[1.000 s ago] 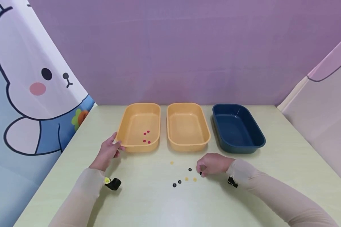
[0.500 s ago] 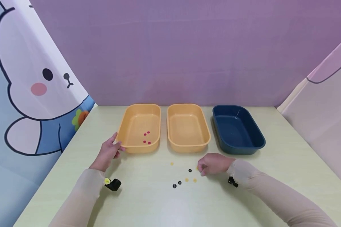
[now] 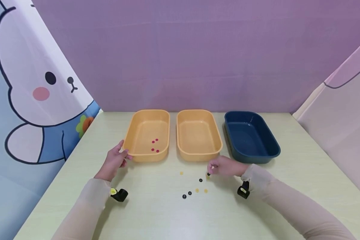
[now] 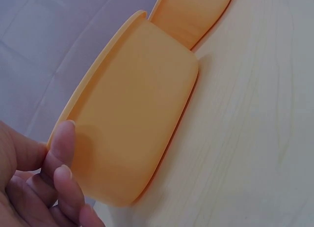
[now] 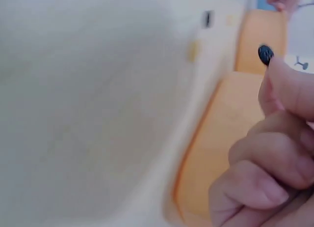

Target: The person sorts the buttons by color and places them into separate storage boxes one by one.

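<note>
Between thumb and forefinger my right hand (image 3: 224,166) pinches a small black button (image 5: 265,55), lifted off the table in front of the middle tray. My left hand (image 3: 115,160) grips the near left corner of the left orange tray (image 3: 148,157), thumb at the rim (image 4: 93,74) and fingers against the outer wall. Several red buttons (image 3: 153,149) lie inside that tray. On the table are several yellow buttons (image 3: 197,190) and black buttons (image 3: 184,196); one yellow button sits just under my right fingertips.
A second orange tray (image 3: 199,155) stands in the middle and a dark blue tray (image 3: 256,159) to its right, all in a row along the table's back. Behind them hangs a purple cloth (image 3: 180,60). A cartoon-printed cloth (image 3: 24,100) hangs at the left.
My right hand has risen from the table and moved slightly away from me with the black button, and the yellow button beneath it shows more. My left hand has stayed on the tray.
</note>
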Demonstrator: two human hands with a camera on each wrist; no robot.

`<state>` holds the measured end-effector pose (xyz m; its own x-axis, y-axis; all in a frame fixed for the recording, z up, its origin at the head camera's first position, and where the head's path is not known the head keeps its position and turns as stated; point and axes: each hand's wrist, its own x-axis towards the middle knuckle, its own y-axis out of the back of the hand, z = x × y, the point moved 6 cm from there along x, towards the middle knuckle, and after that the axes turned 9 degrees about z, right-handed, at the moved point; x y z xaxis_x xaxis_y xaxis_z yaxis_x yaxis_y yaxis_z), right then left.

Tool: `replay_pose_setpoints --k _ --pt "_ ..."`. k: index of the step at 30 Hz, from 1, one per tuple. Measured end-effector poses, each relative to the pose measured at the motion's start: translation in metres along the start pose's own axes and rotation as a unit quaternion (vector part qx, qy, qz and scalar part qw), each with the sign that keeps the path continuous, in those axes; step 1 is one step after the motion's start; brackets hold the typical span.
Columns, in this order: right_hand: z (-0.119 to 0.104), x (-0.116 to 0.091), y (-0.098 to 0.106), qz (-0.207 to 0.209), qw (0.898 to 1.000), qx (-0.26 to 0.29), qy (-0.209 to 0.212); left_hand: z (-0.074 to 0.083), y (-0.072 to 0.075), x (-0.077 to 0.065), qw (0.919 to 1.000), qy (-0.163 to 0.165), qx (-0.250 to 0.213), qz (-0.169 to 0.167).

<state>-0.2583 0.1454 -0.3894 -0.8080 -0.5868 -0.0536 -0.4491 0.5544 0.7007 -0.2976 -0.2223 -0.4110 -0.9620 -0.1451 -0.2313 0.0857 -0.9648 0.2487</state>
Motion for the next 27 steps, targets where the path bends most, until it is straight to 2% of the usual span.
replay_pose_setpoints --k 3,6,11,18,22,27 --pt "-0.004 0.005 0.007 0.014 0.999 0.029 -0.037 0.001 0.001 0.000 1.0000 0.001 -0.001 0.001" --pt "-0.009 0.009 0.014 0.017 0.998 0.024 -0.054 0.001 0.001 0.000 1.0000 0.006 0.000 0.002" --pt "-0.016 0.018 0.022 0.019 0.998 0.012 -0.062 0.000 0.001 -0.001 1.0000 0.008 0.002 0.000" --pt "-0.032 0.040 0.037 0.022 0.997 0.026 -0.069 0.001 0.002 -0.002 1.0000 0.007 0.004 0.004" --pt "-0.037 0.052 0.046 0.028 0.996 0.019 -0.083 0.000 0.000 -0.002 0.9999 0.012 0.007 0.005" --pt "-0.041 0.064 0.055 0.029 0.996 0.003 -0.082 0.002 0.000 -0.003 0.9999 0.008 0.007 0.004"
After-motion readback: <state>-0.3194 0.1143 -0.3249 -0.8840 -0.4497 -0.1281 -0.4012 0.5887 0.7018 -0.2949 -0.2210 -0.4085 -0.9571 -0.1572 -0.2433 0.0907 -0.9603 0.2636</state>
